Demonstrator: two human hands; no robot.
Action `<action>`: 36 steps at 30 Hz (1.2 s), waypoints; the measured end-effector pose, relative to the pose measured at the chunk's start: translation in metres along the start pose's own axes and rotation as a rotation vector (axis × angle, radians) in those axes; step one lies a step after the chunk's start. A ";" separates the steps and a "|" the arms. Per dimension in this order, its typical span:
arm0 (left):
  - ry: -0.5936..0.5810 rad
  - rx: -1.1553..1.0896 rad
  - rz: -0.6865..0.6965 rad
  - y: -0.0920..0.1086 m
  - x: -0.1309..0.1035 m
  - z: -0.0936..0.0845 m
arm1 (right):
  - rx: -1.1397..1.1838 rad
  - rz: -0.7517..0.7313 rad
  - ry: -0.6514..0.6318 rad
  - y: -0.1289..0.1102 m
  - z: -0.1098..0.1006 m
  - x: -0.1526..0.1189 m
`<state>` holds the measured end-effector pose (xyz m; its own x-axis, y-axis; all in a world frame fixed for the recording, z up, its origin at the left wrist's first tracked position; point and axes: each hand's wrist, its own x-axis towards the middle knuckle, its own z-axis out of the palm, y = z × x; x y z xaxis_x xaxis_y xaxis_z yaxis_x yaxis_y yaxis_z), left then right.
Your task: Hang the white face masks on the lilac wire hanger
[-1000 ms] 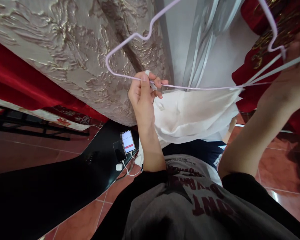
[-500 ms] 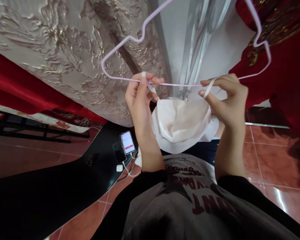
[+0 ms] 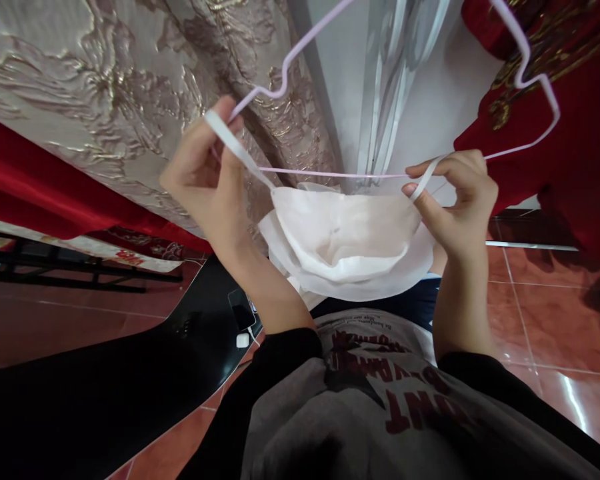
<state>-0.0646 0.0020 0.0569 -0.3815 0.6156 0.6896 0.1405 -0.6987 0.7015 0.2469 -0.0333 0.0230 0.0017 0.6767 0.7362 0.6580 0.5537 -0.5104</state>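
A white garment point(image 3: 350, 220) of thin cloth hangs below the bottom bar of a pale pink hanger point(image 3: 315, 175), with its upper edge pulled wide. My left hand point(image 3: 205, 173), somewhat blurred, is closed on the garment's left strap point(image 3: 240, 148) at the hanger's left corner, which the fingers partly hide. The strap runs taut down to the cloth. On the other side, my right hand point(image 3: 463, 193) has the right strap point(image 3: 427, 177) looped over its bent fingers and thumb, the fingertips beside the bar. The hanger's hook is out of view.
A beige embossed fabric point(image 3: 110, 80) hangs behind on the left, and a red garment with gold trim point(image 3: 570, 147) on the right. A black tabletop point(image 3: 130, 373) at lower left bears a dark phone point(image 3: 241, 310) and a white charger point(image 3: 243, 341). Red floor tiles point(image 3: 545, 300) show.
My left hand has moved left and up from the bar to the hanger's left corner, drawing the strap out and spreading the garment wider. My right hand has barely moved.
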 end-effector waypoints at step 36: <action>0.050 -0.440 -0.346 -0.021 -0.049 0.046 | -0.027 0.020 0.314 0.052 -0.070 0.022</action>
<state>-0.0063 0.0030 0.0167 -0.3820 0.8252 0.4161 -0.3909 -0.5523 0.7363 0.3337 -0.0235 0.0436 0.2446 0.5019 0.8296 0.6755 0.5256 -0.5171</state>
